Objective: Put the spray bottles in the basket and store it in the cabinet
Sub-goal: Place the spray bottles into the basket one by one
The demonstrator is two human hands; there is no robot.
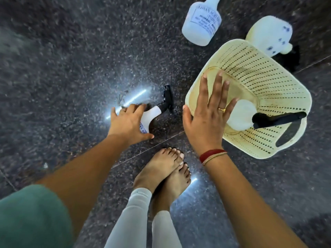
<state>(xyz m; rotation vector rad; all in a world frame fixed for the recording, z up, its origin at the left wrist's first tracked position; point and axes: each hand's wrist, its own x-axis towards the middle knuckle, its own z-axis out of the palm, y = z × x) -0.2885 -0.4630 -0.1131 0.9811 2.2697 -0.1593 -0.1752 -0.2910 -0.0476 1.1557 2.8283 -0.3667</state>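
Nearest, bare crossed feet (166,176) on dark speckled stone floor (71,68). Left hand (128,122) curled over white black-triggered spray bottle (152,113), lying flat. Right hand (206,119) spread, steadying cream perforated plastic basket (268,81); one bottle (240,117) inside, two more (201,24) (268,34) beyond. Loading step; next probably lift across into basket.

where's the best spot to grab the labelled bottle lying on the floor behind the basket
Probably the narrow neck of the labelled bottle, from above. It lies flat on the floor with its wide base toward the basket; the body looks broad, the neck better fits a hand.
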